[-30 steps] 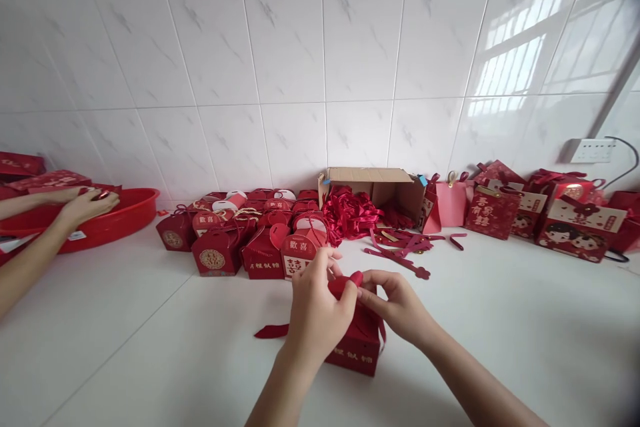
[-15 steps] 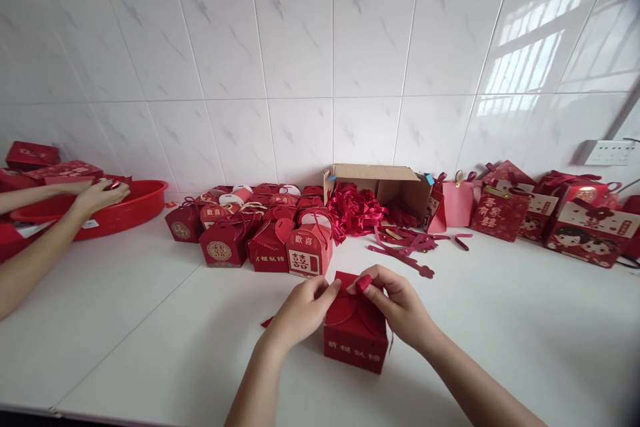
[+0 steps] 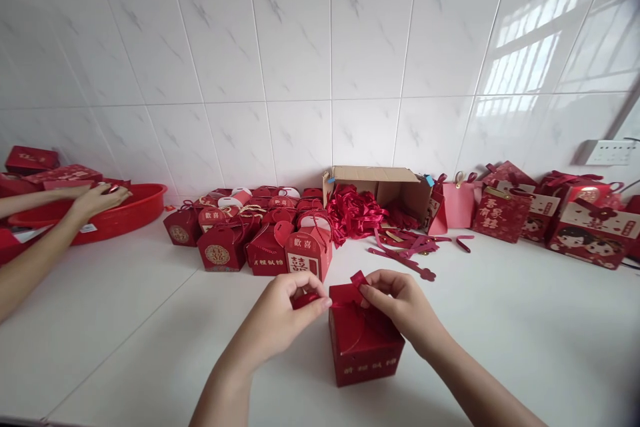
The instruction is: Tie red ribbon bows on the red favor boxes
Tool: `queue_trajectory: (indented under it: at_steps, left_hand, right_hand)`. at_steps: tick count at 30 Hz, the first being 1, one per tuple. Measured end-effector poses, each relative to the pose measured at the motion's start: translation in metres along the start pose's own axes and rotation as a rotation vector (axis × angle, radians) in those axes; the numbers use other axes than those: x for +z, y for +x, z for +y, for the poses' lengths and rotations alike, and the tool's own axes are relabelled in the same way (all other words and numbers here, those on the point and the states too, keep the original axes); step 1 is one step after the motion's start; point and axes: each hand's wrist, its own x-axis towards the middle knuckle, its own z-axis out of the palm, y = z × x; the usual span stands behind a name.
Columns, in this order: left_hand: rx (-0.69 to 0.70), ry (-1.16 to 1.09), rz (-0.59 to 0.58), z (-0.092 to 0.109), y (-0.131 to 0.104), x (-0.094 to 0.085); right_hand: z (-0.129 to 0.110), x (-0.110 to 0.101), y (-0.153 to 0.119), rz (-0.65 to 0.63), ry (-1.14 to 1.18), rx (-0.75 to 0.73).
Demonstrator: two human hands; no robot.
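Observation:
On the white table in front of me stands a red gift box (image 3: 367, 350) with gold lettering on its near side and overlapping curved flaps on top. A red ribbon (image 3: 359, 279) runs over the box top. My right hand (image 3: 395, 300) pinches one end of it above the lid, the tip sticking up past the fingers. At the box's upper left, my left hand (image 3: 290, 313) is closed with thumb and fingers on the ribbon's other side; a red loop shows inside its fingers. The middle of the ribbon lies against the lid between both hands.
Behind stand several closed red gift boxes (image 3: 223, 247). A cardboard carton (image 3: 375, 177) spills red ribbons (image 3: 353, 210); loose straps (image 3: 410, 247) lie before it. Printed boxes (image 3: 593, 233) line the right. At left, another person's hands (image 3: 103, 200) work over a red basin (image 3: 133, 213).
My left hand has moved left and slightly down, away from the lid, drawing ribbon with it. The box has turned slightly and shifted right and toward me. The right hand still pinches the ribbon end.

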Motion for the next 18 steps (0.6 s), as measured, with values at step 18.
queue_trajectory:
  at_steps: [18]
  left_hand:
    - [0.428,0.176,0.28,0.019,0.042,0.025]
  right_hand:
    - [-0.001,0.002,-0.004,-0.213,-0.107,-0.134]
